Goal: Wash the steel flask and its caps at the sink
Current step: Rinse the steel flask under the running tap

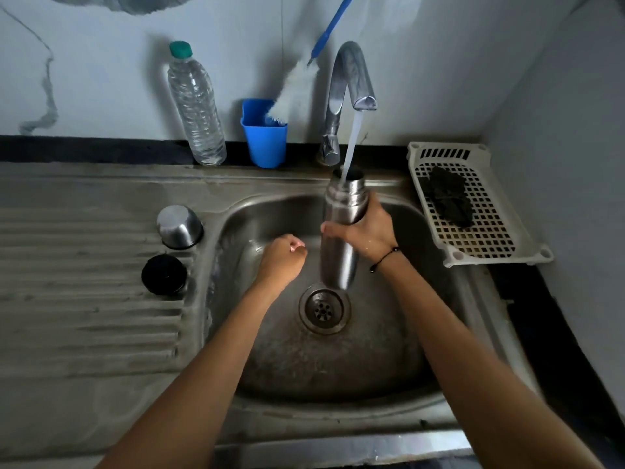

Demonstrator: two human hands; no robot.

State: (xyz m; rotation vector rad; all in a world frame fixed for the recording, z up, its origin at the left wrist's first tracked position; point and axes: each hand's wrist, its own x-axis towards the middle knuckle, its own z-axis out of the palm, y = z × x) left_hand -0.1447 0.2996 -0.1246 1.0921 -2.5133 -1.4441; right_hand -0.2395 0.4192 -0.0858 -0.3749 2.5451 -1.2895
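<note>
Two caps, a steel cap (179, 226) and a black cap (164, 274), stand on the draining surface (84, 299). Left hand (282, 257) hangs loosely curled, holding nothing. Right hand (367, 231) grips the upright flask (341, 228) under the tap (351, 82) stream, above the sink (389, 350) drain.

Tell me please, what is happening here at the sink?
A person is filling a steel flask under the running tap. The right hand grips the flask upright over the sink, and the water stream falls into its open mouth. The left hand hangs loosely curled beside it and holds nothing. The steel cap and the black cap lie on the draining board to the left, not yet picked up. A bottle brush stands in a blue cup behind.
</note>
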